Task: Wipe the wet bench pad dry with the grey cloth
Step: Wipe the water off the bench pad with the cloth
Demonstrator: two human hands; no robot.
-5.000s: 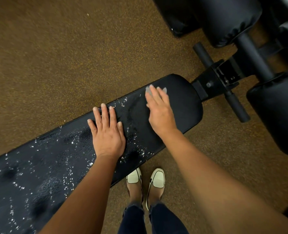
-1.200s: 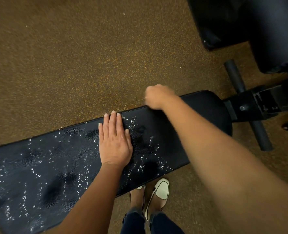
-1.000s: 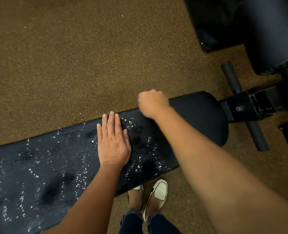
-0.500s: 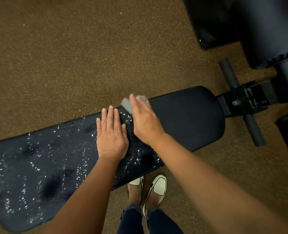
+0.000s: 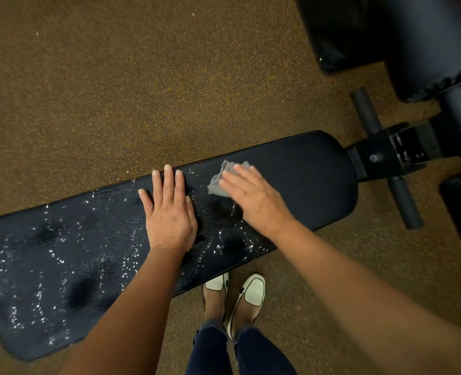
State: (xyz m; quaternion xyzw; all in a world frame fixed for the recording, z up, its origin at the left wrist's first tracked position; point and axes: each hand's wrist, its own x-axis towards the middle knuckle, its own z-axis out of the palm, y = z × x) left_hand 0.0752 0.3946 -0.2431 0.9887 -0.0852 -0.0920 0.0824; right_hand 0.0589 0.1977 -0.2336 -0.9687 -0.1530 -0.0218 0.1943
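Since a second earlier the right hand (image 5: pixel 253 201) had uncurled; its straight fingers (image 5: pixel 236 177) pressed the grey cloth (image 5: pixel 219 182) flat on the bench pad (image 5: pixel 305 180), likely to soak droplets (image 5: pixel 56 255); the left hand (image 5: pixel 169 212) lay open, palm down, bracing beside it.

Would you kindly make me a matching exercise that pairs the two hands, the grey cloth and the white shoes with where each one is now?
Things: 1 left hand; 2 right hand; 3 grey cloth; 4 white shoes.
Places: A on the floor beside the bench pad; B bunched on the pad, partly covered; C flat on the pad's wet part; D pressing down on the cloth.
Pairs: 1-C; 2-D; 3-B; 4-A.
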